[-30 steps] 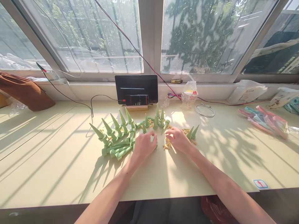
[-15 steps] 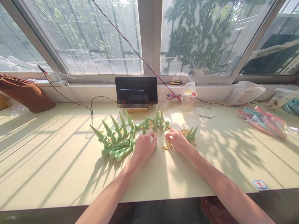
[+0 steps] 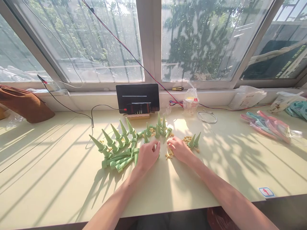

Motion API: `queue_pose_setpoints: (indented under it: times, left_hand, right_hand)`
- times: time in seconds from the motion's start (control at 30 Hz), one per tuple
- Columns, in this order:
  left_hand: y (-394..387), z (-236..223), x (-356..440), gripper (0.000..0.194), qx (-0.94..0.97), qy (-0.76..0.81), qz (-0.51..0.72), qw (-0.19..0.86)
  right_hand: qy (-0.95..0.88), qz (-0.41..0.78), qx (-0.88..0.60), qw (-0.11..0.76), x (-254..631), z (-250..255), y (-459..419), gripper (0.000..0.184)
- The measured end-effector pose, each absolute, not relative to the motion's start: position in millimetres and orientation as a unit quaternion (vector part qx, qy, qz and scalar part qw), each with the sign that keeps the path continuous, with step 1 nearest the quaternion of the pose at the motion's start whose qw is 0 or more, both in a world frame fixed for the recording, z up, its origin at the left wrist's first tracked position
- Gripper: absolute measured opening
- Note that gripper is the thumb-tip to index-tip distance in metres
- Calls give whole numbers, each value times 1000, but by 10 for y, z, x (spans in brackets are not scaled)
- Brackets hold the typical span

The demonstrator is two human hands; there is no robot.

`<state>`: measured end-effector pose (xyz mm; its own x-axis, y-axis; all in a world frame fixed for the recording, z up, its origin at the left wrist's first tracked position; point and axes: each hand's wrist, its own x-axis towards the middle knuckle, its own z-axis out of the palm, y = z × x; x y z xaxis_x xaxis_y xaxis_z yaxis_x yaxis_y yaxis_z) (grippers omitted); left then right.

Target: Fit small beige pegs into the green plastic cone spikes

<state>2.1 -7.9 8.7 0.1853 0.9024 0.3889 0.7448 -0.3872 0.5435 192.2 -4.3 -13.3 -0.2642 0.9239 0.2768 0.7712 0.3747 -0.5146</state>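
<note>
Several green plastic cone spikes [image 3: 112,144] stand and lie on the pale table [image 3: 59,179], mixed with small yellow pieces [image 3: 168,155]. My left hand [image 3: 146,155] rests just right of the lying cones, its fingers curled around a green cone that mostly hides under the palm. Close beside it, my right hand [image 3: 180,149] pinches over the yellow pieces; what it holds is too small to name. More upright cones [image 3: 161,127] stand behind both hands, and two cones [image 3: 194,140] sit to the right.
A dark tablet [image 3: 137,95] with a phone [image 3: 138,108] leaning on it stands against the window sill. A plastic bag [image 3: 190,102] and coiled white cable [image 3: 207,117] lie behind right. Pink and teal packets [image 3: 266,125] sit far right, a brown bag [image 3: 24,103] far left.
The view tilted slightly, so everything sits a little lower in the picture. Both hands stayed together at the cones, with only small finger motions.
</note>
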Motion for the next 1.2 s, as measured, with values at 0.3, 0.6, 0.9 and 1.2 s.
queue_pose_setpoints:
  times: [0.3, 0.6, 0.9, 1.2]
  left_hand:
    - [-80, 89, 13, 31, 771, 508, 368, 113]
    - [-95, 68, 25, 12, 820, 407, 391, 94]
    - [-112, 43, 53, 11, 839, 375, 376, 119]
    - [-130, 62, 45, 13, 831, 383, 381, 133]
  right_hand:
    - [-764, 134, -544, 319, 1904, -256, 5, 30]
    - [-714, 180, -503, 453, 1831, -82, -65, 27]
    - [-708, 254, -452, 479, 1729, 8, -196, 27]
    - [-672, 346, -434, 490, 1721, -8, -216, 30]
